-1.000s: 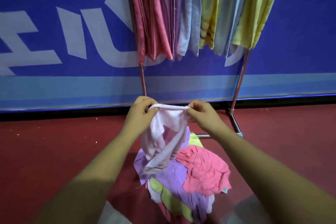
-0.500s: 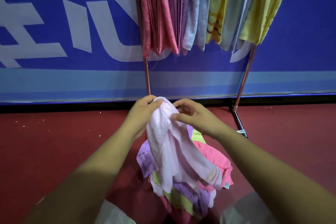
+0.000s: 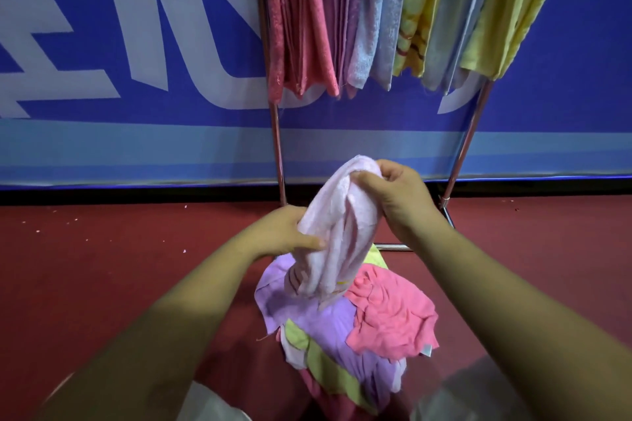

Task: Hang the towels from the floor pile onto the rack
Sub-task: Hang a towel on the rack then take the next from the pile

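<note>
Pale pink towel [image 3: 337,232] held bunched above the floor pile [image 3: 352,321]

Bare red floor [image 3: 119,267] lies open on both sides of the pile; the rack [image 3: 277,154] with hung towels [image 3: 386,10] stands just behind it, against the blue banner [image 3: 119,44]. The right hand [image 3: 396,196] pinches the towel's top fold, the left hand [image 3: 284,232] grips lower on its side, forearms reaching forward, the towel's end touching the pile.

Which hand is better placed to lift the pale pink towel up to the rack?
Right hand: it pinches the pale pink towel at its top, nearer the rack. The left hand grips lower down.
</note>
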The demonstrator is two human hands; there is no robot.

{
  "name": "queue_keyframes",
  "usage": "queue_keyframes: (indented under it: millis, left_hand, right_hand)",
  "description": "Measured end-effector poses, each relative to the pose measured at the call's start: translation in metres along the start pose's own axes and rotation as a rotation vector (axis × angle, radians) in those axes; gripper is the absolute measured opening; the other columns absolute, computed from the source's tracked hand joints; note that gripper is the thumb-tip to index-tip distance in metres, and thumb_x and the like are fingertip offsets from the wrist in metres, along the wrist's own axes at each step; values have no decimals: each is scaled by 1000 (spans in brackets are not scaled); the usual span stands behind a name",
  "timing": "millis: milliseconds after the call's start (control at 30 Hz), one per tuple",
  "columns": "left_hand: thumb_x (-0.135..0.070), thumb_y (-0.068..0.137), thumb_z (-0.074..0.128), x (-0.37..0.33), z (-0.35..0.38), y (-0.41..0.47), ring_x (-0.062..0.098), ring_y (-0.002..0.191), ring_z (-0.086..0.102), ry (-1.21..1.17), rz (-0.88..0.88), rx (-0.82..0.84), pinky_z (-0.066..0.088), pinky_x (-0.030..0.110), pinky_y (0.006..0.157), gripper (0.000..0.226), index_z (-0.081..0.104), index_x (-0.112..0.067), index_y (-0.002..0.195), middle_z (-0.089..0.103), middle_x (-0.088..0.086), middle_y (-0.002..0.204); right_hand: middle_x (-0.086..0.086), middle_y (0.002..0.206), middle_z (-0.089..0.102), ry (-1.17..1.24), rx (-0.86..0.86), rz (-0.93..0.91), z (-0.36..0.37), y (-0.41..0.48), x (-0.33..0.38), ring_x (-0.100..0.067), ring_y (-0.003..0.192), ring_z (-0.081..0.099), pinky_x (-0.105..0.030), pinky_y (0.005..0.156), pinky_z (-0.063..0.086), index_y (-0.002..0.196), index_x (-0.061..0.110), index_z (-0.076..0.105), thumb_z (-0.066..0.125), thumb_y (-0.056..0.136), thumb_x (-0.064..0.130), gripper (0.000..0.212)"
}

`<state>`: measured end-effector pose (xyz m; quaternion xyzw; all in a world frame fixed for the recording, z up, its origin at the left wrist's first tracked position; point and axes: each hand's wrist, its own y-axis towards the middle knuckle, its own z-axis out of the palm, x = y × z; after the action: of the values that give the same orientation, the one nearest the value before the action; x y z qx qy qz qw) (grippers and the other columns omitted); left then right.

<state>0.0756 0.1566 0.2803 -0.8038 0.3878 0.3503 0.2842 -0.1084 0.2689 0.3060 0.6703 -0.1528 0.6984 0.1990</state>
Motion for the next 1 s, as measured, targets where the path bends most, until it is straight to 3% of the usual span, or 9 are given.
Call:
queue_keyframes:
  millis: [67, 200, 333, 467, 567, 733, 833, 933, 1000]
  left_hand:
    - [-19, 80, 80, 3, -5, 4, 9, 87, 64, -40, -24, -109, 55, 38, 87, 27, 72, -13, 105, 75, 1, 99]
    - [-21, 72, 74, -6, -18, 5, 16, 83, 63, -515, -30, -250, 50, 31, 77, 31, 66, -6, 98, 70, 6, 92]
    - [-11, 82, 67, -21, -18, 0, 16, 81, 66, -757, 48, -163, 53, 25, 74, 16, 70, -9, 98, 72, 8, 91]
    - [-13, 88, 68, -26, -7, 1, 16, 86, 65, -514, 25, -160, 51, 33, 82, 13, 74, -8, 99, 74, 12, 95]
    - [-29, 84, 76, -25, -9, 4, 9, 79, 64, -258, 18, -219, 50, 29, 77, 16, 73, -18, 94, 75, 10, 92]
    - [-27, 74, 82, -6, -28, 2, 11, 74, 55, 258, -4, -170, 43, 20, 63, 30, 66, -14, 95, 68, 0, 85]
    - [-14, 82, 78, -7, -27, -2, 4, 84, 64, -211, 6, -239, 49, 13, 75, 26, 72, -14, 107, 74, -7, 98]
    - [-12, 85, 68, -17, -23, 2, 16, 96, 68, -760, 34, -295, 55, 28, 84, 32, 68, -7, 116, 73, 10, 110]
    - [-15, 88, 65, -24, -21, 4, 21, 94, 67, -851, 37, -333, 55, 33, 80, 27, 69, -7, 113, 71, 13, 108]
  right_hand:
    - [-7, 74, 63, -24, -64, -6, -7, 7, -1, -15, 67, 57, -29, 61, 44, 87, -4, 65, 73, 84, 20, 25]
    - [-5, 66, 55, -416, -90, 38, -24, 20, -18, -12, 63, 46, -31, 57, 37, 77, -2, 60, 75, 75, 28, 34]
    - [-8, 97, 74, -463, 208, 35, -25, 18, -22, -19, 85, 67, -35, 79, 54, 108, 24, 70, 81, 67, 31, 43]
    - [3, 114, 72, -331, 516, -1, -6, 9, -13, -15, 108, 67, -33, 94, 54, 121, 27, 67, 81, 82, 30, 42]
    - [9, 84, 71, -396, 379, -50, -2, 8, -11, -4, 78, 62, -29, 75, 49, 92, 17, 74, 80, 83, 29, 17]
    - [1, 70, 62, -191, 46, 1, -19, 18, -4, -12, 66, 54, -30, 66, 41, 79, 12, 69, 75, 85, 28, 19]
    - [0, 69, 55, -236, -64, 11, -32, 24, -9, -12, 65, 48, -31, 65, 35, 79, 4, 64, 74, 84, 35, 32]
    - [0, 67, 56, -329, -4, 64, -34, 24, -17, -10, 64, 48, -29, 64, 36, 80, 0, 64, 75, 85, 34, 36]
    - [-4, 67, 55, -415, 74, 59, -31, 23, -20, -10, 64, 47, -30, 63, 37, 83, -1, 64, 76, 84, 37, 40]
